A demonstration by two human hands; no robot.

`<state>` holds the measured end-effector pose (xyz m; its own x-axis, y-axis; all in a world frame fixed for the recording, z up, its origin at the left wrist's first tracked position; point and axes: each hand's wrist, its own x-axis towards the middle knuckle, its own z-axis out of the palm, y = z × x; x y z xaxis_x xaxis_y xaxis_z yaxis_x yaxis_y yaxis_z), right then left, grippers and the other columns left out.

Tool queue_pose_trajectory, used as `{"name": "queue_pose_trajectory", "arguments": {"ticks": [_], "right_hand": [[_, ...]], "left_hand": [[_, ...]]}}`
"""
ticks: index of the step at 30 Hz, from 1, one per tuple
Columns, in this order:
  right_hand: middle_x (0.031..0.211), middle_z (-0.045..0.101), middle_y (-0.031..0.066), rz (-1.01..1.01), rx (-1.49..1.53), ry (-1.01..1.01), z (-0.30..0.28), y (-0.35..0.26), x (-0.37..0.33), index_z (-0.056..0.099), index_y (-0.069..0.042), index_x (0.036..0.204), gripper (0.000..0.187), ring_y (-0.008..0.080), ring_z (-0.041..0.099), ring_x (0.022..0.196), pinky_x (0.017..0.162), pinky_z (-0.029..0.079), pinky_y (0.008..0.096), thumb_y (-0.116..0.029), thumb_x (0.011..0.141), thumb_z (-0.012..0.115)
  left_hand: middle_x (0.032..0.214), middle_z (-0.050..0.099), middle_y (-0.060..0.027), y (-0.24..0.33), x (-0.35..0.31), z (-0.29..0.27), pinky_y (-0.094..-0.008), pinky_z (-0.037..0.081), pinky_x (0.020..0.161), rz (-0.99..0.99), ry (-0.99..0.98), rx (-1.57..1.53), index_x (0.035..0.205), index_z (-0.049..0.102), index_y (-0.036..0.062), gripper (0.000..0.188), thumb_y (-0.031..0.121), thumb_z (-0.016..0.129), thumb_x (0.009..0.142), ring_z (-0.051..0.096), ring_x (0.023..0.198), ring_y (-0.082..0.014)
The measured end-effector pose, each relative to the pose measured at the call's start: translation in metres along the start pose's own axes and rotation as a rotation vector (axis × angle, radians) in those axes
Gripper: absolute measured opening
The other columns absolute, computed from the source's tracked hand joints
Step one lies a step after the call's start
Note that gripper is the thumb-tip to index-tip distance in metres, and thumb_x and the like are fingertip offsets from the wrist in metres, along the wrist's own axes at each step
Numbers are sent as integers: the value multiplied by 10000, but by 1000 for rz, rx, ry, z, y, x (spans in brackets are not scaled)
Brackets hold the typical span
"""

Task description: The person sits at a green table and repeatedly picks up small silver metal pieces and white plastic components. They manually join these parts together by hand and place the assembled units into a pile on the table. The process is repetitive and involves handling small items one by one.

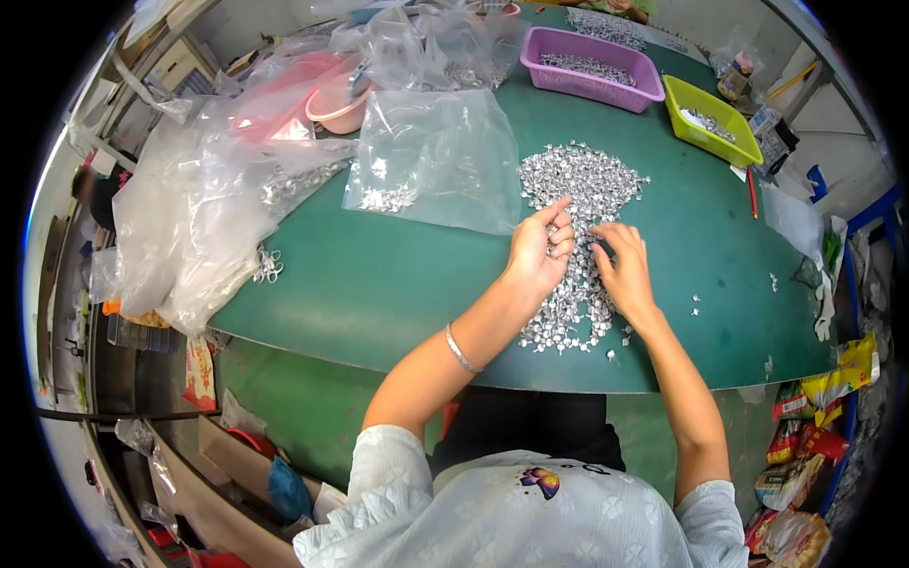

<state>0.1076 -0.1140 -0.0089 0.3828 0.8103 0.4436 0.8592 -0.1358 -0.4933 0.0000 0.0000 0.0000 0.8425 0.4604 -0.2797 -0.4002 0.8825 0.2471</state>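
Along the near side of the green table, a long heap of small silver metal pieces spreads beneath and between both hands. The right hand is at the heap's right edge, thumb and fingers parted and half bent; any piece in its hold cannot be made out. The left hand is loosely curled, index finger reaching out; whether it grips a piece, I cannot tell. Farther left, a large cloudy plastic bag and a flat clear bag contain more small pieces. Beyond, a pink bowl has unclear contents. Rightward, a yellow-green basket and a farther purple basket hold silver pieces.
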Motion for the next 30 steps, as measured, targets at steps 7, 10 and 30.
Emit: {"name": "queue_pose_trajectory", "arguments": {"ticks": [7,10,30], "right_hand": [[860,580,54,-70,-157,-113,16,6,17,614,-51,863,163,227,503,807,723,353,329,-75,706,647],[801,592,43,87,97,-64,14,13,19,612,-44,859,162,185,527,714,675,370,305,-45,703,654],[834,600,143,105,954,37,-12,-3,15,597,64,829,172,190,555,743,657,458,267,102,672,656]], "left_hand": [[684,406,3,7,7,-3,-171,262,380,20,92,125,1083,469,-19,240,121,469,888,347,513,-52],[621,388,30,5,3,-8,-169,241,384,123,116,263,1024,514,-26,228,160,482,896,321,495,-32],[556,429,22,-14,-17,0,-195,258,446,683,-73,1267,875,661,10,200,-53,674,686,340,500,-35]]}}
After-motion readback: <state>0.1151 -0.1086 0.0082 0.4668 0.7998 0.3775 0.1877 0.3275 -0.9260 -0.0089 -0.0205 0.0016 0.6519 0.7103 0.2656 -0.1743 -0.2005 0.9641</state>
